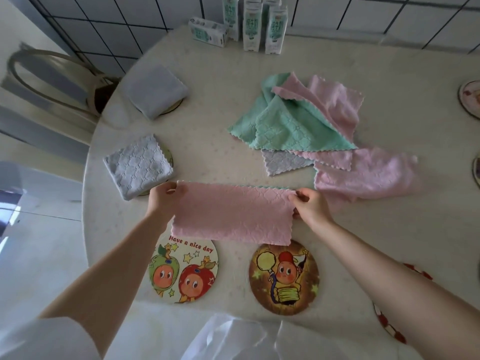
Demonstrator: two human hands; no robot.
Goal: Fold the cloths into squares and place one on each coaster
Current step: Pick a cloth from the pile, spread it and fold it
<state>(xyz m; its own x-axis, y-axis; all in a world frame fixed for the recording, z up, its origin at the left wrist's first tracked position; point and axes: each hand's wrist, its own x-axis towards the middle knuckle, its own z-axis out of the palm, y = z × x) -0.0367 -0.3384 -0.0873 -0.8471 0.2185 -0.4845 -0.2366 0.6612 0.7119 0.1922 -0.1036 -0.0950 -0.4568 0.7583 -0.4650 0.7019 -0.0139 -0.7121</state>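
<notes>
A pink cloth (231, 215) folded in half hangs as a long strip above the table's front. My left hand (163, 198) pinches its upper left corner and my right hand (310, 203) pinches its upper right corner. Below it lie two bare round coasters: one reading "Have a nice day" (184, 274) and a brown one with a balloon figure (284, 279). At the left, two folded grey cloths (139, 168) (155, 90) each rest on a coaster. A loose pile of green (291, 123), pink (363, 175) and grey (283, 163) cloths lies at centre right.
Several milk cartons (252, 24) stand at the table's back edge, one lying flat. More coasters peek in at the right edge (470, 97) and lower right (389, 326). A chair (52, 79) stands to the left of the round table (207, 141).
</notes>
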